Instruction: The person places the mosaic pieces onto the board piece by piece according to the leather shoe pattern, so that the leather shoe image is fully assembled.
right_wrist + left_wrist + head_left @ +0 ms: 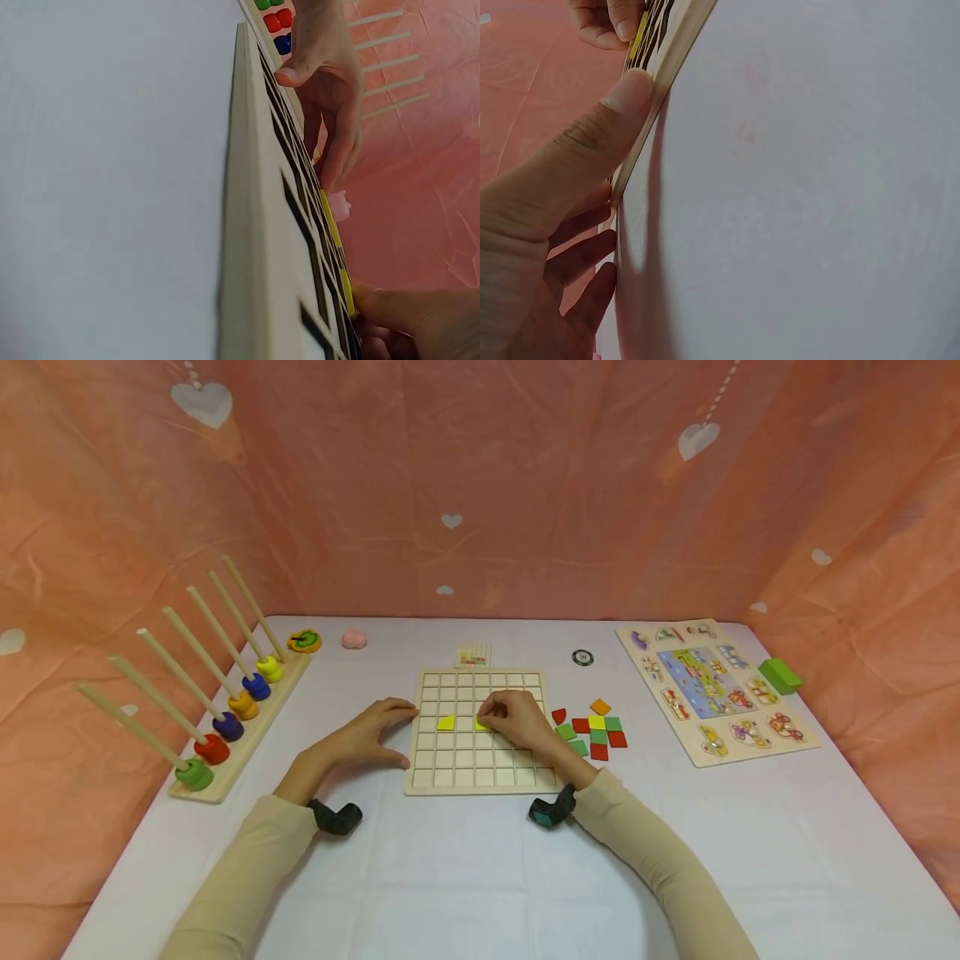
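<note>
A wooden grid board (442, 783) lies on the white table, its squares edged by raised strips. My left hand (369, 733) rests at its left edge, fingers spread, the thumb and fingertips at the rim. With thumb and fingers my right hand (517, 718) pinches a yellow square tile (480, 725) at a square near the middle of the grid. To its left, another yellow tile (446, 723) sits in a square of the same row. In the right wrist view both yellow tiles show along the board, and the right fingertips (360, 300) are at the nearer one.
Loose red, green, orange and yellow tiles (597, 737) lie right of the board. A small pattern card (474, 655) and a black-and-white chip (582, 657) lie behind it. A peg stand with rings (212, 748) stands left; a picture puzzle (716, 693) and green block (780, 677) lie right.
</note>
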`<state>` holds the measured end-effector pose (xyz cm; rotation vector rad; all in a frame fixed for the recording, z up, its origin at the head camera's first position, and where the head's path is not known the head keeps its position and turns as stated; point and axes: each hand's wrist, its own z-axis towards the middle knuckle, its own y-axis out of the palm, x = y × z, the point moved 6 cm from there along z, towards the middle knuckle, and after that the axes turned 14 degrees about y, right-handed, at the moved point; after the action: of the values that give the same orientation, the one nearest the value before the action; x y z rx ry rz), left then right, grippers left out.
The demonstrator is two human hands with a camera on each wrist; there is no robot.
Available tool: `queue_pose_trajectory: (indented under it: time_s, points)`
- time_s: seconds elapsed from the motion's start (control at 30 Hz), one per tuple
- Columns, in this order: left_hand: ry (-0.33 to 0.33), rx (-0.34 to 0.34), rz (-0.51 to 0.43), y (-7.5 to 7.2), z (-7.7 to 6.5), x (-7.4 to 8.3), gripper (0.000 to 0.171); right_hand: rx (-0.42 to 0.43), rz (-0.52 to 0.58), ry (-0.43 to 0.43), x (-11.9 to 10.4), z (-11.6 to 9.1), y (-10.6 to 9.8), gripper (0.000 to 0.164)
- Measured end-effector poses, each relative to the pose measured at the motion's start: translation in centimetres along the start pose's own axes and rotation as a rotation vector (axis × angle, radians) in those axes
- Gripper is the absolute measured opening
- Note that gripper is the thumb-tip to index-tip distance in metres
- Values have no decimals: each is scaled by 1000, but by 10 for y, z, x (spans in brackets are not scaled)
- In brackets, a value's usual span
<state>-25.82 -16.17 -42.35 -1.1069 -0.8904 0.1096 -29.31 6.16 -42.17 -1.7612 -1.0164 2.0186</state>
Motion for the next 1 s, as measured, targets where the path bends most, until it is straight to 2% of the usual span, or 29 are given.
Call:
queue_pose_trajectory:
  time_s: [0.13, 0.3, 0.5, 0.63, 0.87, 1.0]
  points:
    - [-7, 0, -8, 0, 0, 1, 84, 14, -46, -52, -2, -2, -2, 5]
    - [-15, -1, -11, 0, 0, 2, 84, -16, -83, -130, -4, -5, -9, 7]
    - [-5, -4, 11, 0, 0, 2, 84, 33, -66, -187, 1, -10, -37, 13]
    - [1, -6, 12, 0, 0, 2, 84, 71, -81, -176, 14, -12, -61, 13]
    - [25, 0, 29, 0, 1, 2, 83, 69, -137, -90, 42, -24, -99, 17]
    - [33, 3, 22, -1, 2, 2, 83, 98, -179, -52, 61, -30, -115, 17]
